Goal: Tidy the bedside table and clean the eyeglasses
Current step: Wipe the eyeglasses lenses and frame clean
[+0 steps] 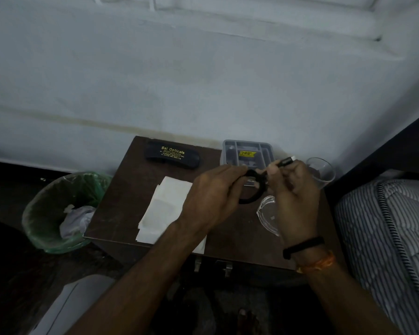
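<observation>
Above the dark brown bedside table [121, 189], both hands hold a black cable [250, 200] wound into a small loop. My left hand [211, 197] grips the left side of the loop. My right hand [293, 194] pinches the cable near its plug [287, 162], which sticks out up and to the right. A black eyeglass case [172, 154] with gold lettering lies shut at the table's back left. White cloth or tissue sheets [165, 206] lie flat in the middle, partly under my left forearm. No eyeglasses are visible.
A grey divided organiser tray [247, 143] stands at the back of the table. A clear glass tumbler [322, 171] is at the back right, and a glass dish [266, 211] lies below my right hand. A green-lined bin [34, 213] holds crumpled paper on the left. A striped mattress [385, 226] borders the right.
</observation>
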